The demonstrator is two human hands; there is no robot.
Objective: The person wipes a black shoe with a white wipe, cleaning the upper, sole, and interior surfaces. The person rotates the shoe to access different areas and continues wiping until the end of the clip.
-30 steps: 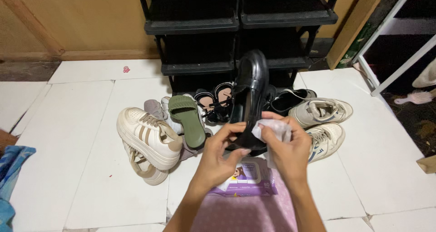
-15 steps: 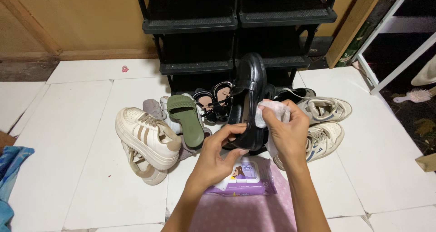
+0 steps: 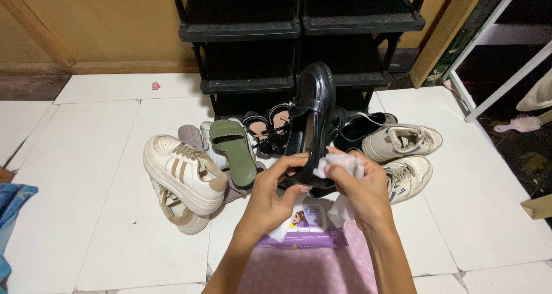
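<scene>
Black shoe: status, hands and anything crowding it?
Left hand grips black shoe at heel. Right hand presses white wipe on it. Wipes pack below, shoe pile behind.

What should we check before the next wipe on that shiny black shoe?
1. Left hand grips the glossy black leather shoe at its heel end: ok.
2. Right hand pinches the crumpled white wet wipe: ok.
3. Wipe touching the shoe: ok, it presses at the heel.
4. Wipe clean enough: cannot tell.
5. Purple pack of wet wipes within reach on the lap: ok; its lid looks shut.
6. Black plastic shoe rack has free shelf room: ok.
</scene>
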